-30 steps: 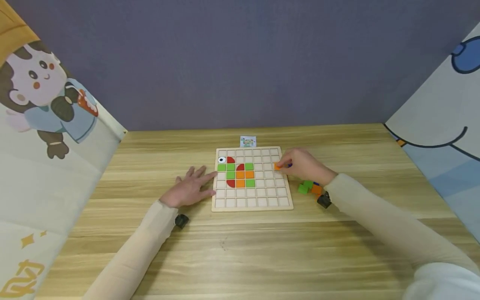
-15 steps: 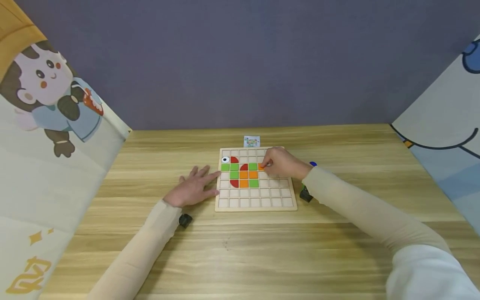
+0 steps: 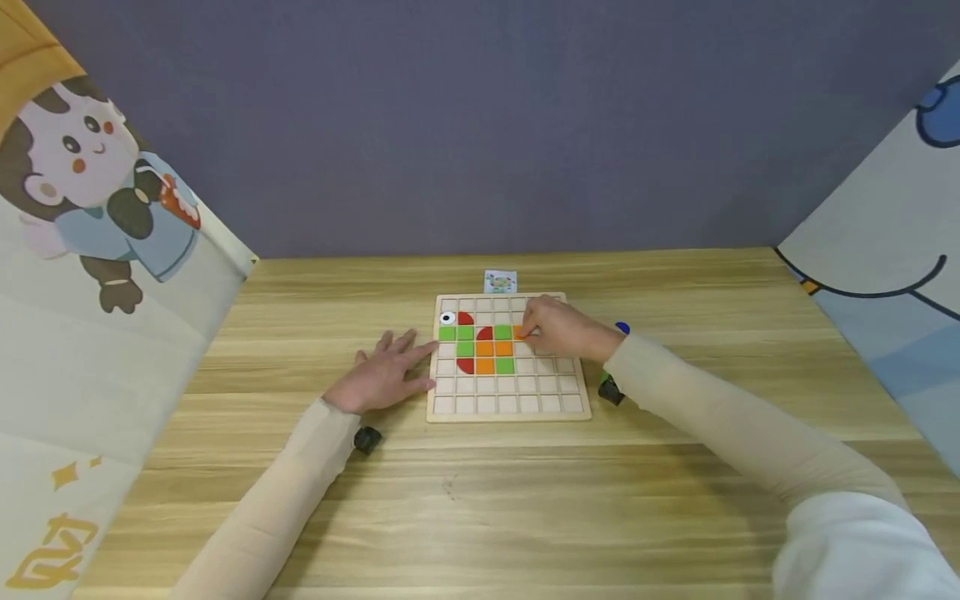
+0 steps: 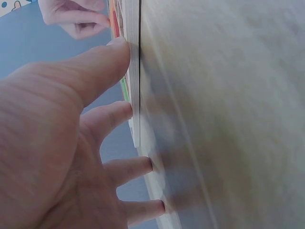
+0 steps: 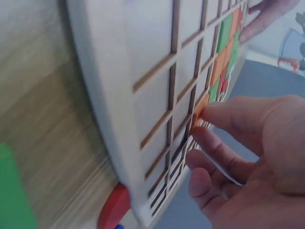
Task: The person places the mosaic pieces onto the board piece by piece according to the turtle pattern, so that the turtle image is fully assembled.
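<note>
A cartoon figure [image 3: 90,175] adorns the pale left wall [image 3: 67,375]

The board [image 3: 510,418] lies on the worktop [image 3: 480,508], with a card [image 3: 500,282] behind it. Tiles [image 3: 484,349] sit inside; loose pieces [image 3: 622,328] lie right of it.

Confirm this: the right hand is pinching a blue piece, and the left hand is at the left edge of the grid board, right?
Not quite: the right wrist view shows the right hand pinching an orange piece, not a blue one. The left hand is at the left edge of the grid board.
</note>
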The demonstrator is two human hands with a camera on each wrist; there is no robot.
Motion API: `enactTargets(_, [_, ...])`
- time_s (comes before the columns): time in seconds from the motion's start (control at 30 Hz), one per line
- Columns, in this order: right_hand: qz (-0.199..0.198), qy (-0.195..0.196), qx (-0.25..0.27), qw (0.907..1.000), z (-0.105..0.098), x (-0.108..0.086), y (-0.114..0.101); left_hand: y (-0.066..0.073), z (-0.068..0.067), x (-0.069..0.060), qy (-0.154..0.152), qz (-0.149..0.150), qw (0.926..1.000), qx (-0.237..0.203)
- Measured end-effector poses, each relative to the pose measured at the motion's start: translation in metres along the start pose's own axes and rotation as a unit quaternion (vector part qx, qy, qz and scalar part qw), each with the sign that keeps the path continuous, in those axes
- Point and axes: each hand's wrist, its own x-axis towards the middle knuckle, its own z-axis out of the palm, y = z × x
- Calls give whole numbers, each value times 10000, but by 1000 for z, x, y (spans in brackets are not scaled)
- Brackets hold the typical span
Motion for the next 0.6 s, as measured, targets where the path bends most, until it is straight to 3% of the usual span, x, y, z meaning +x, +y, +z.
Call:
enactTargets(0.23, [197,156,379,9990,-13,-26,13,1,1,-1,-12,35,10000,-31])
enactTargets(0.43, [542,317,217,9978,-28,-63,32,1,-1,-2,-5,37,10000,28])
enactTargets(0.6, [512,263,-29,9983,-27,-93,43,1,-2,-2,-20,51,10000,44])
